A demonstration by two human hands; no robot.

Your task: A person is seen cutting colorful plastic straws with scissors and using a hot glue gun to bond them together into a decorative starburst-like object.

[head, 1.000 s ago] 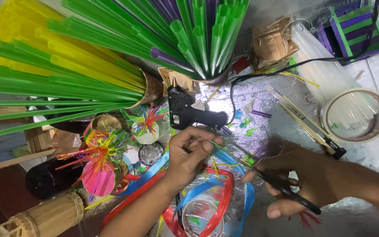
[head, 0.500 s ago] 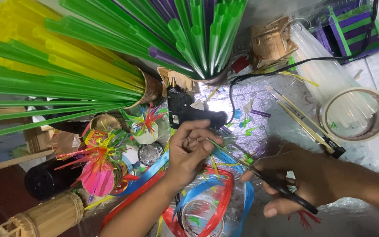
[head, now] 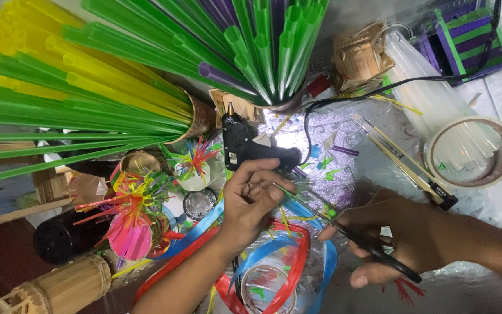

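Note:
My left hand (head: 251, 200) pinches a thin strip of green straw (head: 293, 196) between thumb and fingers, just below a black glue gun (head: 251, 148). My right hand (head: 399, 232) grips black-handled scissors (head: 373, 247), whose blades point left toward the strip's free end. Red and blue plastic ribbons (head: 289, 253) loop on the table under both hands, around a clear tape roll (head: 268, 288).
Bundles of green and yellow straws (head: 88, 87) fan out from holders at the top and left. Fringed straw flowers (head: 132, 212), a black bottle (head: 59, 238), a wide tape roll (head: 472, 151), clear glue sticks (head: 431, 93) and a bamboo stick bundle (head: 65, 288) crowd the table.
Both hands stay almost in place. The scissors have shifted very slightly beside the strip.

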